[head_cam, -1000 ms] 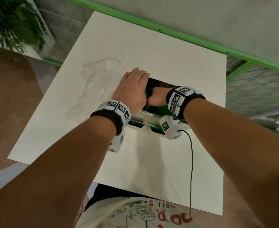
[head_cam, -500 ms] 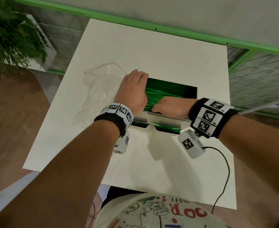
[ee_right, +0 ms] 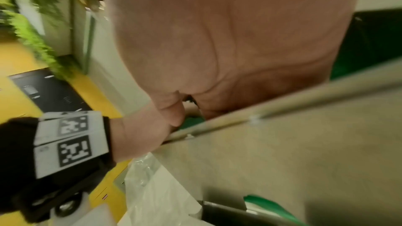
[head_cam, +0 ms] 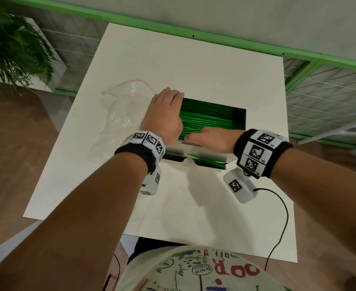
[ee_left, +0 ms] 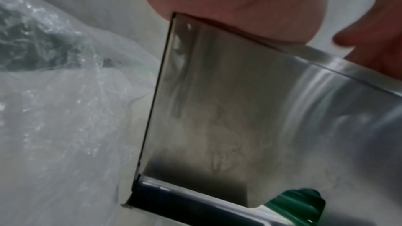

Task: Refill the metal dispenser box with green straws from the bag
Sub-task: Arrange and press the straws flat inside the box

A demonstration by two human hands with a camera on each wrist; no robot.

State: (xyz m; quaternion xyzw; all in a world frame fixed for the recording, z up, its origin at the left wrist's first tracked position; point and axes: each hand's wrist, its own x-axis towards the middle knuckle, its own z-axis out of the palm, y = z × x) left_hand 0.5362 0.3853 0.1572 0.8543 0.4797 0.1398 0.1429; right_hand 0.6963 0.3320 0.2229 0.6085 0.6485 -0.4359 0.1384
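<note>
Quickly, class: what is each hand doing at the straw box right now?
Left hand: open, lying flat over the left end of the metal box.
Right hand: open, fingers flat on the green straws.

Straws lie in the box; bag just left.

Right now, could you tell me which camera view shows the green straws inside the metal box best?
The head view: it looks down into the open shiny metal dispenser box onto the packed green plastic straws. The left wrist view shows only straw ends at the bottom slot; the right wrist view gives blurred green patches.
</note>
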